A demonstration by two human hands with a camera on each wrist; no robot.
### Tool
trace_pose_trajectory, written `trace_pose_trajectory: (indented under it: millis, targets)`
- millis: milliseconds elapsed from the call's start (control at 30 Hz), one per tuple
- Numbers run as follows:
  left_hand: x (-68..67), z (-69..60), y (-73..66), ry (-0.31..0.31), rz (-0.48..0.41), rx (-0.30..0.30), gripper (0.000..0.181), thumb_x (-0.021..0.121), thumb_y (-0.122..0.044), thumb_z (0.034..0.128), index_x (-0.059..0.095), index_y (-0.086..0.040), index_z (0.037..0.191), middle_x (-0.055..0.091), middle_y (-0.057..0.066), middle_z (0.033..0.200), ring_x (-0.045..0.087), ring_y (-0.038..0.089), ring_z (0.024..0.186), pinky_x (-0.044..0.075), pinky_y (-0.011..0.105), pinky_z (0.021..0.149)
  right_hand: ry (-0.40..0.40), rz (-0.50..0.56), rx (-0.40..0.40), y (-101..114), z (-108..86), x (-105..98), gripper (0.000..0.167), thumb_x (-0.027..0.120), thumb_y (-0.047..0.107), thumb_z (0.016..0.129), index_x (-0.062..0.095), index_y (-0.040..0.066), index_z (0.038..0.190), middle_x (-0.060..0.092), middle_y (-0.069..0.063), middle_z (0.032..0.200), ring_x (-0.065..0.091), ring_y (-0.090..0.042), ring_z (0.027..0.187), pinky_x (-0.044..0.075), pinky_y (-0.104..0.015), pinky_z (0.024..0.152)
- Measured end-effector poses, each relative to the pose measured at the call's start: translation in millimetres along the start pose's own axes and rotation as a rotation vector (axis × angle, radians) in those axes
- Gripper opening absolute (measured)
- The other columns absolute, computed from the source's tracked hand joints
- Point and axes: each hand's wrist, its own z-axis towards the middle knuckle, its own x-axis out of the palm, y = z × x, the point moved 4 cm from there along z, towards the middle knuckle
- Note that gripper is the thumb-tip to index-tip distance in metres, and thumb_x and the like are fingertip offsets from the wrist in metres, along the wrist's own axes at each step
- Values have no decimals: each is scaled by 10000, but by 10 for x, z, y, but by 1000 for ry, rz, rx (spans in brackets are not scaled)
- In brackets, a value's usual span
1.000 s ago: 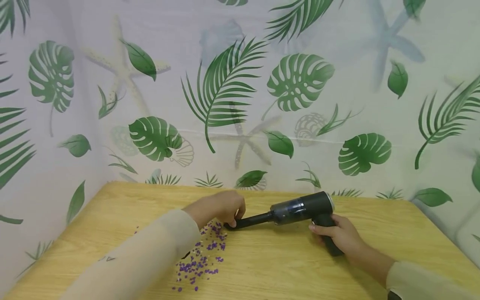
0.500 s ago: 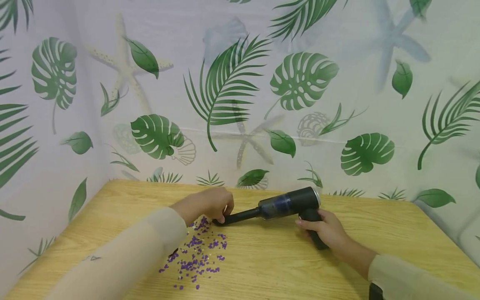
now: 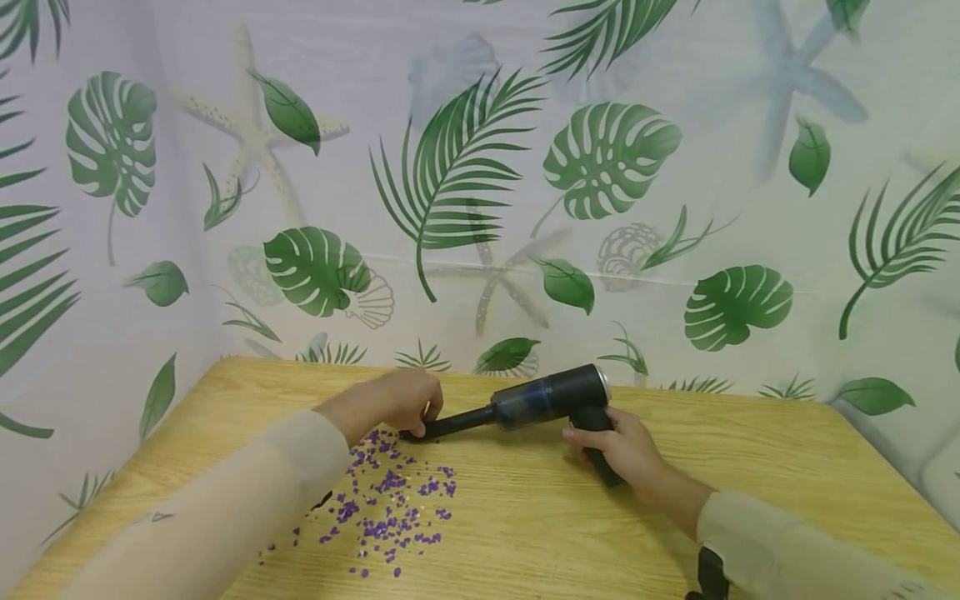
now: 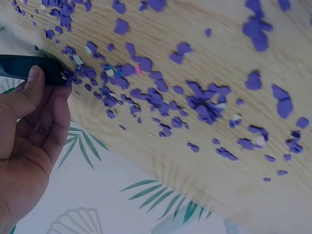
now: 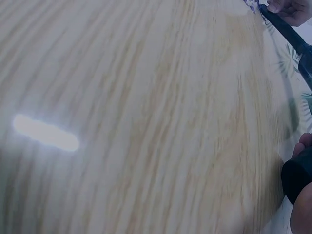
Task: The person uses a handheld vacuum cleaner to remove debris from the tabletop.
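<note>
Vacuum point(image 3: 555, 393) in my grip: no text, brand or number I can read;
My left sleeve point(image 3: 217, 500): small dark mark point(image 3: 159, 517), too small for me to make out

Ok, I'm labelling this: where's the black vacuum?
In the head view, the black vacuum is held below centre between left hand and right hand, its nozzle leftward, beside purple bits.

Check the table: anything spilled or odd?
Yes: small purple bits, a few pale ones among them, lie scattered on the table by the nozzle of the vacuum. Loose and uneven, they look spilled. No obvious damage shows on the vacuum.
</note>
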Motion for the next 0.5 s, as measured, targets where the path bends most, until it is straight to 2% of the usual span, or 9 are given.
trace_pose_trajectory:
  millis: [300,400,500]
  targets:
    - [-51,-104,187,-8,37,-11,106,840,-126,806,736,-131,784,707,-21,811,659,170,811,559,337,777,26,50,-11,126,101,183,406,757,219,885,610,-46,1155,656,-92,800,608,-190,672,500,-323,642]
    - [-43,-140,224,17,14,-6,79,822,-112,823,745,-110,838,709,-7,833,659,162,810,560,319,762,24,47,-7,139,110,225,418,768,222,876,607,-46,1153,652,-87,818,605,-187,680,497,-318,656]
    - [-24,-133,187,53,-5,7,68,786,-101,858,722,-99,883,688,1,856,641,156,811,550,313,760,16,44,4,107,74,191,428,770,218,875,593,-48,1159,645,-71,799,600,-183,679,496,-317,666]
